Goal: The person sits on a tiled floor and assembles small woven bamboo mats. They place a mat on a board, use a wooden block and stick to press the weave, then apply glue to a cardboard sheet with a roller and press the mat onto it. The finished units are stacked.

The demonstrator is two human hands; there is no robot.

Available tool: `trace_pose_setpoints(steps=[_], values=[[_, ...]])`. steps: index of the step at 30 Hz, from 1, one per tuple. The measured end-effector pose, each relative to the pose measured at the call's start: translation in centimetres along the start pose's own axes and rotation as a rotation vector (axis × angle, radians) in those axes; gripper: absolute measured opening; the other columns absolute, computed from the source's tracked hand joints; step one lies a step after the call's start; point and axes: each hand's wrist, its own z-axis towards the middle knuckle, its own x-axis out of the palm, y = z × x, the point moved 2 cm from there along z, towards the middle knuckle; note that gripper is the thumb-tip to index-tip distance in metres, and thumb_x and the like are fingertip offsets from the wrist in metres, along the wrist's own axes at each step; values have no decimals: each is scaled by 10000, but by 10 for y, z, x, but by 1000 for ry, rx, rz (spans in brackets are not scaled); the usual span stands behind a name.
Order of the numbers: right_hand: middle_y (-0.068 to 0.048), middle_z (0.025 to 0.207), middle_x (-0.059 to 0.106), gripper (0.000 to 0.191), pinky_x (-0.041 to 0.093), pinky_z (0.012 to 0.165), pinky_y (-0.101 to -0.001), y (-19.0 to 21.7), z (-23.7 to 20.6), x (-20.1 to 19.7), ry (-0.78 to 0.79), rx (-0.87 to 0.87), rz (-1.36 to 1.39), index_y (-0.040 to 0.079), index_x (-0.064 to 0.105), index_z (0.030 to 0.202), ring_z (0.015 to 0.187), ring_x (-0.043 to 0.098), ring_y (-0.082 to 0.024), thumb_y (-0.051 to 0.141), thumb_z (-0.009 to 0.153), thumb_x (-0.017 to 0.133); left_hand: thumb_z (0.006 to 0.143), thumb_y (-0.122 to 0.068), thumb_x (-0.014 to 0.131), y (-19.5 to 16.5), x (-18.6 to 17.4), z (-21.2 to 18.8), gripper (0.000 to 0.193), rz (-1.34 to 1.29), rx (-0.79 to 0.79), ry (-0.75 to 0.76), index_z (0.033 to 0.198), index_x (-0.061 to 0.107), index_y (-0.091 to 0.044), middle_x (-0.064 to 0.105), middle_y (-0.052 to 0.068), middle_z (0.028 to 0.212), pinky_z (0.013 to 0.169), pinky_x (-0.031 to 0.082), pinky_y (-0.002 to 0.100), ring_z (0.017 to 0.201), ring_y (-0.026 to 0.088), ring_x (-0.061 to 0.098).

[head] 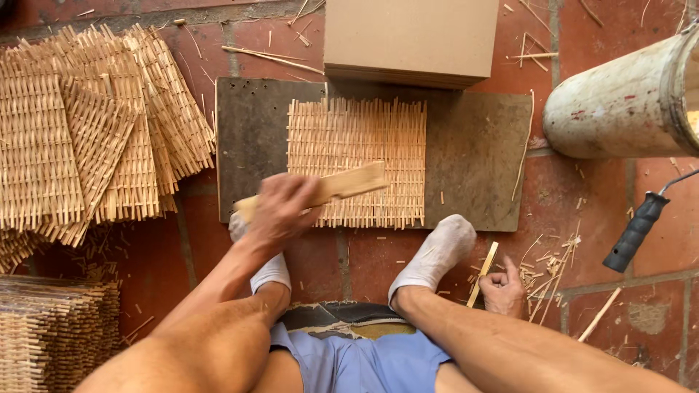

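Left hand (280, 211) is closed around a flat wooden stick (328, 191), which lies slanted across the lower left part of the woven mat (357, 160), far end pointing to about 2 o'clock. Whether the stick touches the mat or hovers just above it cannot be told.

Right hand (502, 291) rests on the tile floor (604, 211) at about 4 o'clock from the mat, fingers curled around a thin wood strip (483, 273) that stands nearly upright.

The mat lies on a dark board (473, 153), flat on the floor. Bare board shows on the mat's left and right, wider on the right. The mat's near edge sits close to the board's near edge; its far edge comes near a stack of flat boards (411, 36) at 12 o'clock.

Two white-socked feet (437, 251) sit at the board's near edge, one under the left hand.

At 9 o'clock, a loose pile of woven mats (80, 138) reaches almost to the board's left edge. More stacked mats (51, 335) lie at 7 o'clock. At 2 o'clock, a pale drum (626, 102) lies on its side, just beyond the board's right corner. A black handle (637, 231) lies at 3 o'clock. Open floor between board and handle is scattered with splinters.
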Motion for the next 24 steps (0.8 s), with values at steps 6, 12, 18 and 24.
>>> trace_pose_setpoints(steps=[6,12,18,24], values=[[-100,823,694,286,468,599,-271,25,5,-9,178,206,51,-81,720,1118,676,574,-112,74,881,681,964,-342,704,-19,86,91,538,37,195,165,1365,565,-10,585,107,1096,935,438,412,1028,248,535],[-63,859,739,320,522,523,-278,49,8,-20,99,123,268,-6,587,1225,623,624,-127,153,948,602,1001,-317,639,5,112,91,480,29,198,198,1384,554,-40,572,105,1163,976,418,407,1086,240,520],[-66,856,662,368,460,543,-253,159,43,-42,57,-114,167,-22,615,1348,655,566,-97,232,1082,620,890,-472,590,-1,108,83,704,114,135,175,1465,495,-76,569,77,1221,1007,400,440,1145,222,499],[-85,1005,644,439,501,679,-258,234,107,-15,60,-491,78,-48,651,1324,757,615,-115,344,1144,568,899,-577,623,1,126,102,796,60,139,329,1412,491,17,556,117,1148,943,407,460,1048,252,496]])
